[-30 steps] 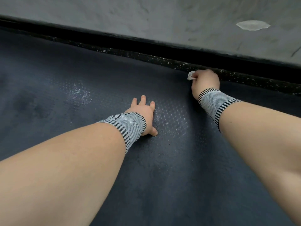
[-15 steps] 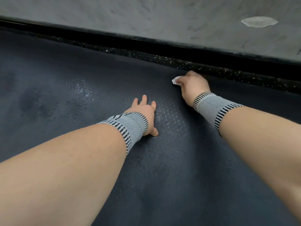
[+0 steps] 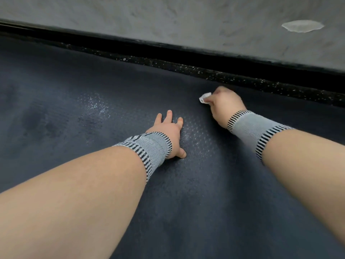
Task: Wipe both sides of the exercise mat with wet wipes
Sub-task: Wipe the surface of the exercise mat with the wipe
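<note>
Curling round a small crumpled white wet wipe (image 3: pixel 205 97), the fingers of my right hand (image 3: pixel 225 107) press it onto the dark navy textured exercise mat (image 3: pixel 205 193), near its far edge. My left hand (image 3: pixel 169 134) lies flat on the mat with fingers spread straight, just beside damp shiny patches. Both wrists wear grey knitted wristbands with black stripes (image 3: pixel 255 131). Beyond the mat runs speckled black rubber flooring (image 3: pixel 242 77), then a grey concrete wall (image 3: pixel 168 19).
</note>
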